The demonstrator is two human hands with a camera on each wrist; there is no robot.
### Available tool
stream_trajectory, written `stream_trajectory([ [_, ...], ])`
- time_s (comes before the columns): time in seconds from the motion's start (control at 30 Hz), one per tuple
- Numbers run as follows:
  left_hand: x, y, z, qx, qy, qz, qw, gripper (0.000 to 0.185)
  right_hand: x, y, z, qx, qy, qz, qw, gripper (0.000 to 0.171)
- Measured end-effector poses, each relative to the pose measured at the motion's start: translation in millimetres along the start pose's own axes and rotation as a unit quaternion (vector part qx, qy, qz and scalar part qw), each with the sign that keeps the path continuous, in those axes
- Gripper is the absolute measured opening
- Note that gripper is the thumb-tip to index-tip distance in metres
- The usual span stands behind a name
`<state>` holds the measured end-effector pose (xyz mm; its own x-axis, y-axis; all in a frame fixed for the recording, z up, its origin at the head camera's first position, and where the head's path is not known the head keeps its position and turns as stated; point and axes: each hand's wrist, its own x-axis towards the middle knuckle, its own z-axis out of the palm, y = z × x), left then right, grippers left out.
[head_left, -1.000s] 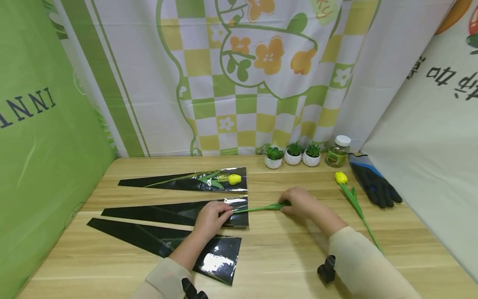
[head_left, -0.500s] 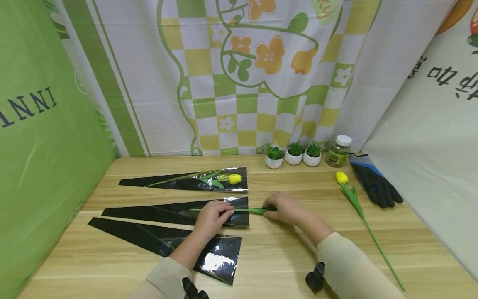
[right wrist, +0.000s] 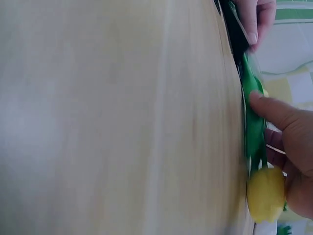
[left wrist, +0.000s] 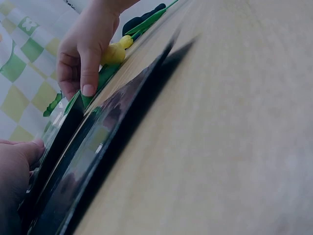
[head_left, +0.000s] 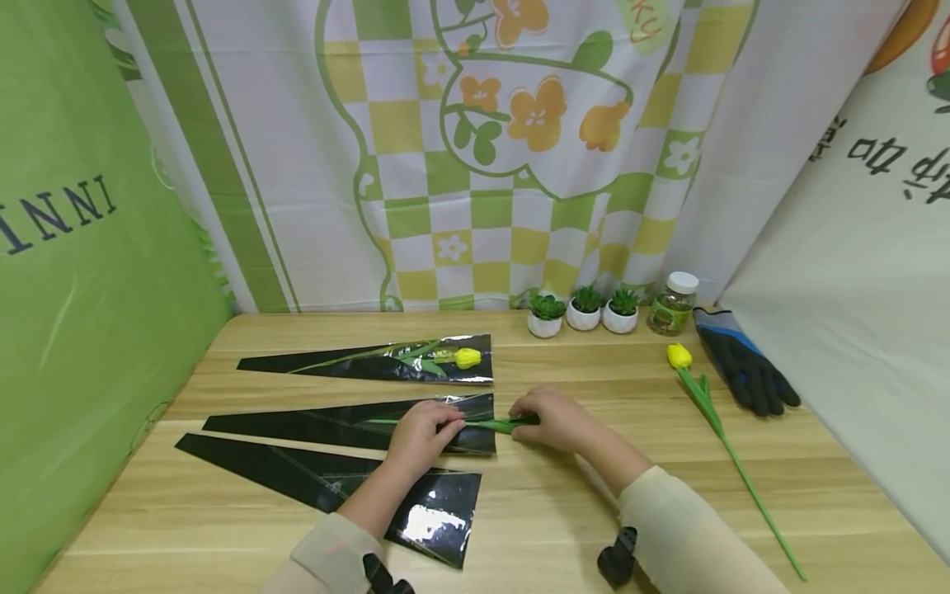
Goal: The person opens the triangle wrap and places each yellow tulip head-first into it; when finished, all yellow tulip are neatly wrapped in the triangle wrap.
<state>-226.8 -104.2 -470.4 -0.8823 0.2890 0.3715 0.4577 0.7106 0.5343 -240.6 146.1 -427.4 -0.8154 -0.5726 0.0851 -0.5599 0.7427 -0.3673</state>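
Note:
My left hand (head_left: 421, 433) pinches the clear film near the wide mouth of the middle black flower sleeve (head_left: 297, 426). My right hand (head_left: 558, 419) holds an artificial tulip by its green leaves (right wrist: 254, 127), just right of that mouth. The tulip's stem (head_left: 382, 421) lies inside the sleeve, under the clear film, pointing left. Its yellow bloom (right wrist: 265, 196) shows below the fingers in the right wrist view; the hand hides it in the head view. A second black sleeve (head_left: 245, 455) lies nearer to me, flat on the table.
At the back, another sleeve (head_left: 356, 363) contains a yellow tulip (head_left: 467, 358). On the right lie a loose tulip (head_left: 731, 450) and a black work glove (head_left: 745, 367). Three potted succulents (head_left: 584, 309) and a lidded jar (head_left: 672, 305) stand along the table's back edge.
My right hand has moved left with the tulip, and the stem has slid deeper into the middle sleeve. My left hand has stayed in place.

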Motion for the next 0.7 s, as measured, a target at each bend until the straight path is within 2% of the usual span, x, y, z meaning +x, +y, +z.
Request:
stream_trajectory([
  [0.1,0.0,-0.4,0.6,-0.002,-0.002,-0.002,1.0,0.014,-7,6,-4,0.056,-0.001,0.038,0.998,0.035],
  [0.17,0.0,-1.1,1.0,-0.001,-0.002,-0.002,1.0,0.014,-14,13,-8,0.106,-0.002,0.069,0.992,0.039],
  [0.37,-0.4,-1.3,0.9,-0.004,0.0,-0.004,1.0,0.015,-37,36,-15,0.242,0.021,0.139,0.96,0.051],
  [0.5,-1.4,-0.8,0.3,-0.006,0.001,-0.003,1.0,0.015,-50,47,-16,0.277,0.031,0.181,0.943,0.055],
  [0.7,-1.4,-1.1,0.8,-0.008,-0.003,-0.003,1.0,0.015,-64,53,-19,0.295,0.018,0.211,0.932,0.054],
])
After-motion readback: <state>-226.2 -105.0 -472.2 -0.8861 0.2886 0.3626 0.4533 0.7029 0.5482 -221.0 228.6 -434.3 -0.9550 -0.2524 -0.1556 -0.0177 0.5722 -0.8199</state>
